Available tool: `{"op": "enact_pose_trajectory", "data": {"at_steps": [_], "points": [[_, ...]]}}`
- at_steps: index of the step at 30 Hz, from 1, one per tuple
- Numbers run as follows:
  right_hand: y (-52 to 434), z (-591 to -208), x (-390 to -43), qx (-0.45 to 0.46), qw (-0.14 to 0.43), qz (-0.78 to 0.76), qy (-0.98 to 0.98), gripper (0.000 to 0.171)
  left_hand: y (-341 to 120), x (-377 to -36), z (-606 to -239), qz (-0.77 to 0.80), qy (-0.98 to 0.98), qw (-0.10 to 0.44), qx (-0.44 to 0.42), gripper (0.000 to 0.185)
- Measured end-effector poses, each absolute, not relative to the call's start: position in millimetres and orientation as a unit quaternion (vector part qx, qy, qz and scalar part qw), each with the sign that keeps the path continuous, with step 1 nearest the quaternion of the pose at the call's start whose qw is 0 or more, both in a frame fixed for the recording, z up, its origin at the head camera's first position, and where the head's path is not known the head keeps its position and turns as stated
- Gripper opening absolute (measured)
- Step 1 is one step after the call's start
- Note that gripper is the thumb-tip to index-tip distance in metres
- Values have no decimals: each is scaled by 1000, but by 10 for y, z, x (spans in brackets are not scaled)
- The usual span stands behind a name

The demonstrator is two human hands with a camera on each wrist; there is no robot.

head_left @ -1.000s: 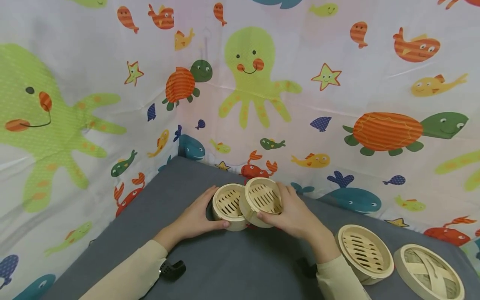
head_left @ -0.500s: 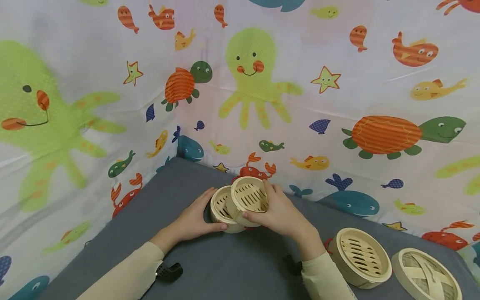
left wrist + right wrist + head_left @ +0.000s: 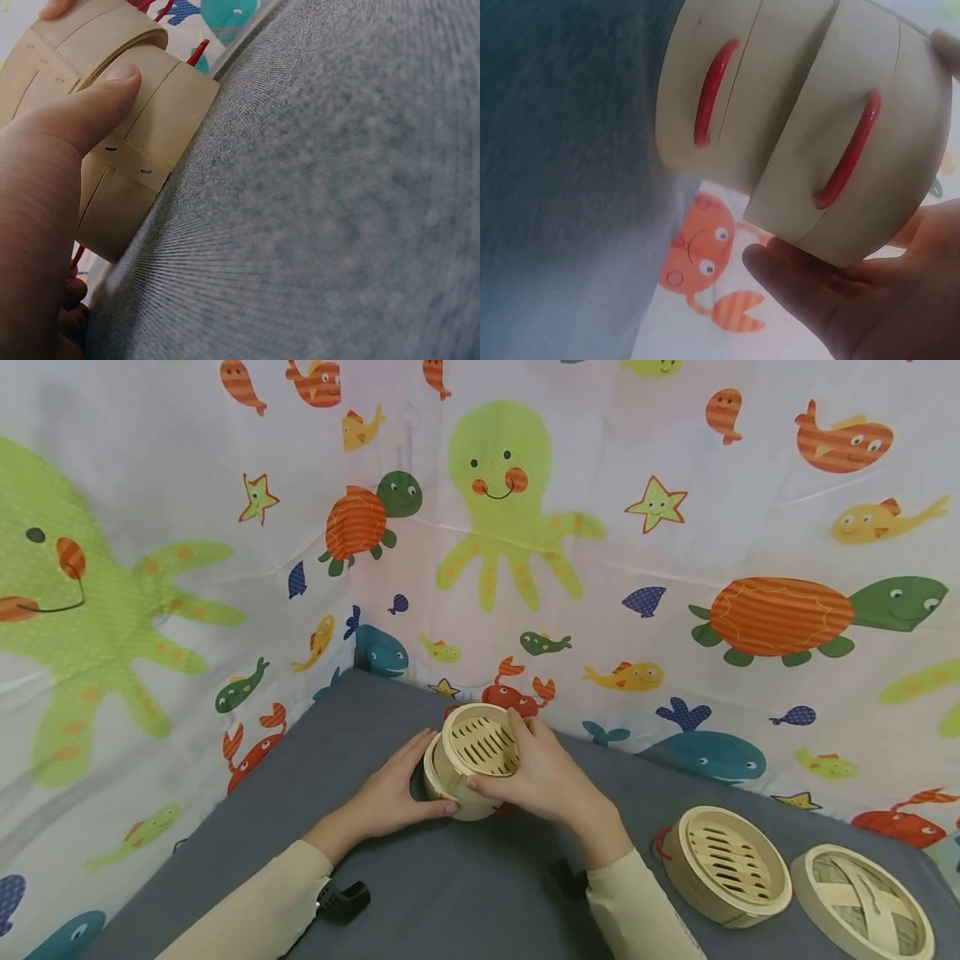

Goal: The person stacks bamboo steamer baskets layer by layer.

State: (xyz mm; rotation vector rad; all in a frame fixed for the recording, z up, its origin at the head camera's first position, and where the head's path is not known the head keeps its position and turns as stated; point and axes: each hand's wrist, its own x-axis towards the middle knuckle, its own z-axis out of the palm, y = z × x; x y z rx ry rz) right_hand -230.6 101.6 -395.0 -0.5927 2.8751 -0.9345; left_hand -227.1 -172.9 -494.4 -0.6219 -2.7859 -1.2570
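My left hand (image 3: 386, 789) grips a round bamboo steamer basket (image 3: 176, 105) that stands on the table, thumb at its front and fingers round its far left side. Over it, my right hand (image 3: 551, 772) holds a second steamer basket (image 3: 483, 739), with a slatted base, slightly tilted and overlapping the lower basket's top. In the right wrist view, red loop handles show on the sides of the lower basket (image 3: 682, 112) and the upper basket (image 3: 840, 97). The lower basket's inside is mostly hidden by the upper one.
A third steamer basket (image 3: 727, 864) stands on the grey table (image 3: 450, 902) to the right. Beside it lies a woven bamboo lid (image 3: 862, 902). A cloth (image 3: 630, 427) printed with sea animals hangs behind and at left.
My right hand has moved left with the upper basket, from beside the lower basket to over it. The left hand keeps its grip on the lower basket.
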Motion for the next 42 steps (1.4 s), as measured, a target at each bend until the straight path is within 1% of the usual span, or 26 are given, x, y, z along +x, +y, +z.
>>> {"op": "enact_pose_trajectory", "data": {"at_steps": [10, 17, 27, 31, 35, 42], "points": [[900, -3959, -2302, -187, 34, -312, 931, 137, -1731, -2277, -4970, -406, -892, 2, -197, 126], [929, -3955, -2324, -188, 1, -309, 932, 136, -1694, -2340, -4940, -405, -890, 12, -212, 125], [991, -3983, -2343, -205, -12, -303, 931, 133, -1586, -2378, -4928, -411, -882, 25, -229, 122], [1024, -3986, -2341, -205, -6, -309, 929, 133, -1548, -2374, -4902, -424, -876, 22, -231, 122], [1021, -3992, -2331, -198, -2, -318, 927, 133, -1538, -2384, -4918, -432, -872, 22, -231, 119], [885, -4023, -2323, -217, 12, -328, 919, 133, -1674, -2306, -4955, -431, -879, 37, -199, 114]]}}
